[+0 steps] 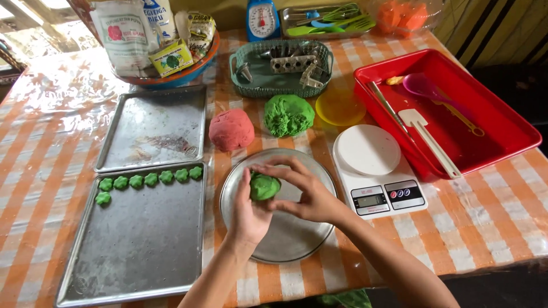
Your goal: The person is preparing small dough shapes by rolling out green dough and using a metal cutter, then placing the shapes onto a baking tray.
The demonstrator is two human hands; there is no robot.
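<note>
Both my hands meet over a round metal plate (297,234). A lump of green dough (264,187) sits between them. My left hand (249,212) cups it from below and my right hand (302,191) curls over it from the right. Behind the plate lie a bigger green dough ball (288,115) and a pink dough ball (231,129). On the near baking tray (142,239), several small green flower-shaped dough pieces (150,180) form a row along its far edge.
A second, bare baking tray (154,128) lies behind the first. A white digital scale (377,171) stands right of the plate, beside a red tray (502,122) with spatulas. Further back are a teal basket (237,82) of metal cutters, a yellow lid (341,107), flour bags and a blue kitchen scale (262,20).
</note>
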